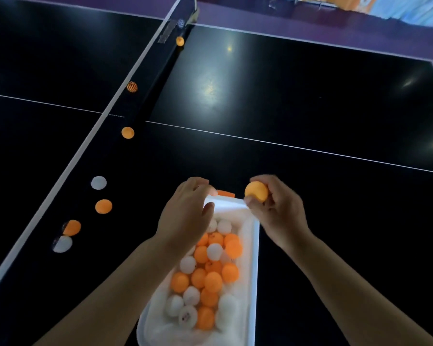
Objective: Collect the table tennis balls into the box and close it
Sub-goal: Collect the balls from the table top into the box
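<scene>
A white open box (254, 270) lies on the black table tennis table (310, 208), holding several orange and white balls (211, 275). My right hand (275, 208) is shut on an orange ball (256, 191) just above the box's far right corner. My left hand (185, 211) rests on the box's far left corner, fingers curled over the rim. Whether it grips anything else is hidden. Along the net lie loose balls: a white ball (98, 182), an orange ball (103, 206), another orange ball (71, 227) and a white ball (62, 243).
The net (85, 146) runs diagonally from lower left to upper centre. More orange balls sit beside it farther away (127, 132), (180, 41), and one shows through the mesh (132, 86). A purple floor (285, 23) lies beyond the table's far edge.
</scene>
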